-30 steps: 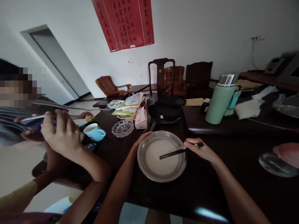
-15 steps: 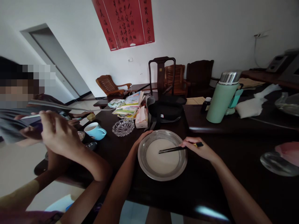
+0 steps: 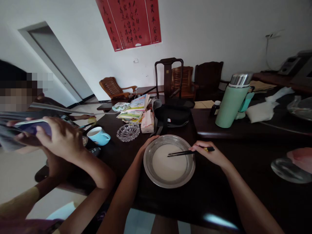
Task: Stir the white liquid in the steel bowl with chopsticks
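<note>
A round metal bowl (image 3: 149, 174) holding a whitish liquid (image 3: 170, 167) rests on the dark table in front of me. My left hand (image 3: 149, 142) grips the bowl at its far left rim, its fingers partly hidden behind the side. Between the fingers of my right hand (image 3: 206, 150) is a pair of black chopsticks (image 3: 181, 152), closed around them over the right rim. The chopsticks slant left, and their tips are at the liquid's surface.
A light blue mug (image 3: 97, 136), a glass dish (image 3: 128, 132), a tissue pack (image 3: 147, 123) and a black bag (image 3: 172, 115) stand beyond the bowl. A green thermos (image 3: 231, 104) is at right. At left, another person's hands (image 3: 64, 139) hold a phone (image 3: 36, 127).
My right hand and the chopsticks have shifted slightly up and right over the bowl. My left hand stays at the rim. The other person's phone has tilted.
</note>
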`<state>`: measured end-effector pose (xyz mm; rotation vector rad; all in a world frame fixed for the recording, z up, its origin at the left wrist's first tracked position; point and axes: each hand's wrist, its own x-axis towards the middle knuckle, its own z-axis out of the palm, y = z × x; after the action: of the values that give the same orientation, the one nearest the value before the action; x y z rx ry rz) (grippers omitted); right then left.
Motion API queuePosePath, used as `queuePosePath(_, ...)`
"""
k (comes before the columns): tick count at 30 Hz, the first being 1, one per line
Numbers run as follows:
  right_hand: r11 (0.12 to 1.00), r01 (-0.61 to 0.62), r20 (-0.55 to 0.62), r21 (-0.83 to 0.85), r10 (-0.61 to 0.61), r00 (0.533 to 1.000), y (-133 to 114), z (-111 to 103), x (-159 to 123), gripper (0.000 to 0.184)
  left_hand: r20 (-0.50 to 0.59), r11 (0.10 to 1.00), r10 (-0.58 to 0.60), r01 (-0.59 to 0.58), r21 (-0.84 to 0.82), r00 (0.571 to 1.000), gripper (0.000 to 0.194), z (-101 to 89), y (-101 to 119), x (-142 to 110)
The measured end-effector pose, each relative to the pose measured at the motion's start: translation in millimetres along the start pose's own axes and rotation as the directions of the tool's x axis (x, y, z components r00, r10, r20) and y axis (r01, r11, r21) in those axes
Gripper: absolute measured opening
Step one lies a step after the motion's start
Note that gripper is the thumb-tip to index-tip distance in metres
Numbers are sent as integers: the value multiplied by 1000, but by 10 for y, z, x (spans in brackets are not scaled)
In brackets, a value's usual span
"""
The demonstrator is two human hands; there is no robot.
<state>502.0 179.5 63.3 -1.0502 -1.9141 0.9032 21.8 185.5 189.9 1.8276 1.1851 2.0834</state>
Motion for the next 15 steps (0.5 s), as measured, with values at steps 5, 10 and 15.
queuePosePath(5, 994, -49, -52, 100, 55, 997, 9, -101, -41, 37, 83, 994, -112, 111, 12, 990, 73, -9, -11, -12)
queuePosePath(10, 994, -27, 91, 106, 17, 996, -20, 38, -3, 31, 307, 953, -236, 281, -113, 922, 81, -164, -63, 9)
queuePosePath(15, 998, -38, -22, 48, 39, 999, 10, -61, -19, 32, 398, 882, -440, 470, 24, 805, 68, -197, -140, 54)
